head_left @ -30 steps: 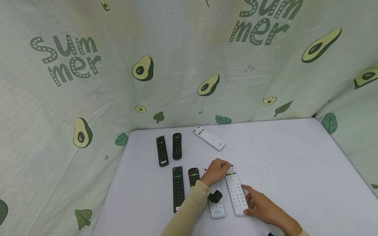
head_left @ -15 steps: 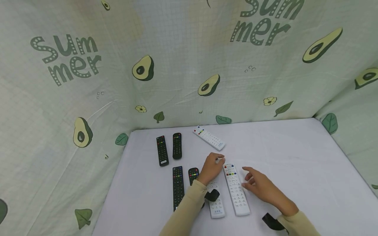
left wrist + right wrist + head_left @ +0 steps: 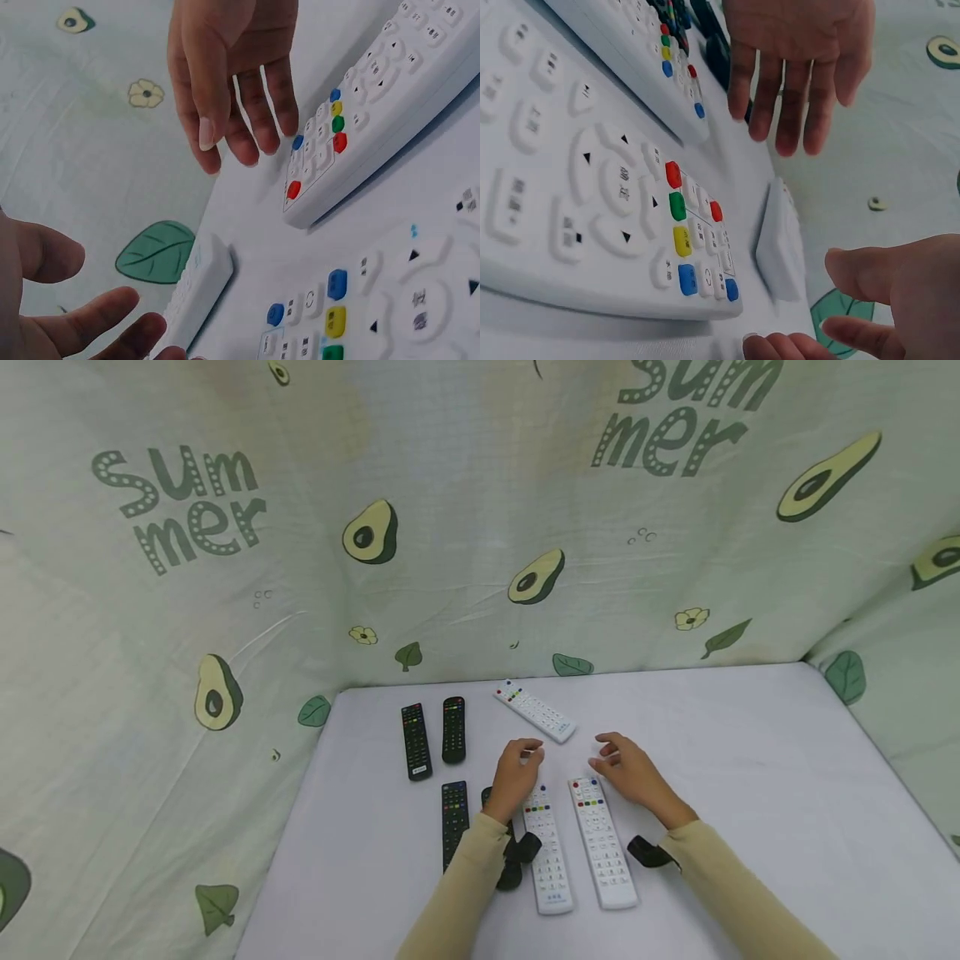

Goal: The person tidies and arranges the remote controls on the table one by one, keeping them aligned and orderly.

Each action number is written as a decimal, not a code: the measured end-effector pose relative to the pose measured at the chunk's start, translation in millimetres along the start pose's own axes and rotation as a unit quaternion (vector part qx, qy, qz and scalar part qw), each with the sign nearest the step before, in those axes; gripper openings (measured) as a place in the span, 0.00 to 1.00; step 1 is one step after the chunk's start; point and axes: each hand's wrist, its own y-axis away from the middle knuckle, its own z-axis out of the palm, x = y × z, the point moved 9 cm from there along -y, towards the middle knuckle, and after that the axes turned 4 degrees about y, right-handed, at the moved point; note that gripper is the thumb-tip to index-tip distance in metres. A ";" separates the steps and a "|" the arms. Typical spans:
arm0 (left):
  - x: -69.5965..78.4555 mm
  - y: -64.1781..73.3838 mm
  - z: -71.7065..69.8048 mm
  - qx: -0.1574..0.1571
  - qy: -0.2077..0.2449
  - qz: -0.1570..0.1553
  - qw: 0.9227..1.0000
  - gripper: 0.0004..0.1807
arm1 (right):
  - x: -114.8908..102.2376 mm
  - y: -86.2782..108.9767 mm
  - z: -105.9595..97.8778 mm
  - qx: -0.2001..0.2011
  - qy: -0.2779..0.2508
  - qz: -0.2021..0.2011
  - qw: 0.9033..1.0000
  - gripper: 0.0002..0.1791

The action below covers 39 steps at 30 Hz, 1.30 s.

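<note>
My left hand hovers over the upper ends of the middle black and white remotes, fingers loosely bent and holding nothing. My right hand, likewise holding nothing, hangs beside the top of the right white remote control. Left of that lies another white remote control, roughly parallel to it. A third white remote control lies slanted behind the hands. In the left wrist view, the right hand has its fingers extended downward. My left forearm partly covers a black remote control and another black one.
Two more black remotes, a left one and a right one, lie at the back left. The white-covered table extends to the right. An avocado-print cloth hangs behind it.
Both hands have let go of the right white remote and moved toward the back of the table. The left hand has also shifted left. That remote's near end has swung slightly right.
</note>
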 end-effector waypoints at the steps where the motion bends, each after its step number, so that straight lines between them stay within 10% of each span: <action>1: -1.2 -1.5 -2.2 0.003 0.005 -0.005 1.000 0.19 | 1.4 -5.8 1.5 0.001 0.001 0.002 1.000 0.26; 18: -24.1 -37.1 -29.5 0.040 0.055 -0.085 0.994 0.25 | 7.3 -67.4 21.1 -0.007 0.010 0.032 0.999 0.29; 39: -29.2 -68.3 -41.3 0.039 0.068 -0.113 0.990 0.33 | 5.7 -87.3 32.1 -0.026 -0.026 0.069 0.997 0.24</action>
